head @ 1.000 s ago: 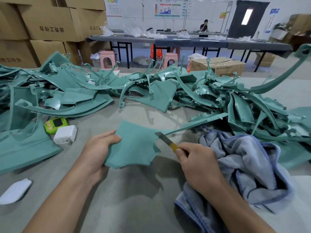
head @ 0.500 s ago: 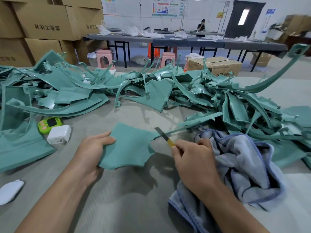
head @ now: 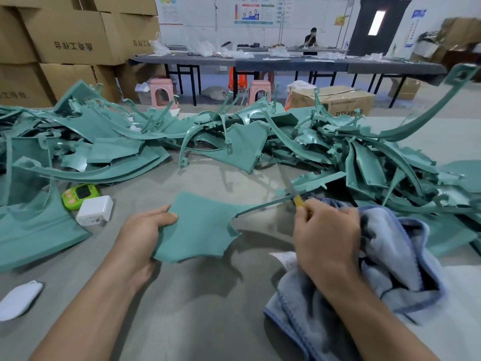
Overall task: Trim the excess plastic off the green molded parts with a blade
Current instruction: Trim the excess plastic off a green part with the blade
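Right hand (head: 325,230) and blade (head: 289,185) shifted right since earlier frame, along thin arm of green part (head: 197,225). Right fingers pinch blade's yellow handle; blade blurred, against strip. Left hand (head: 140,230) grips part's flat panel at left edge, thumb on top, at frame centre. Blue-grey towel (head: 390,256) lower right, beside right hand. Pile of green parts (head: 234,142) across middle.

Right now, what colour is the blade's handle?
Yellow; the blade handle shows best in the head view, in the right hand.
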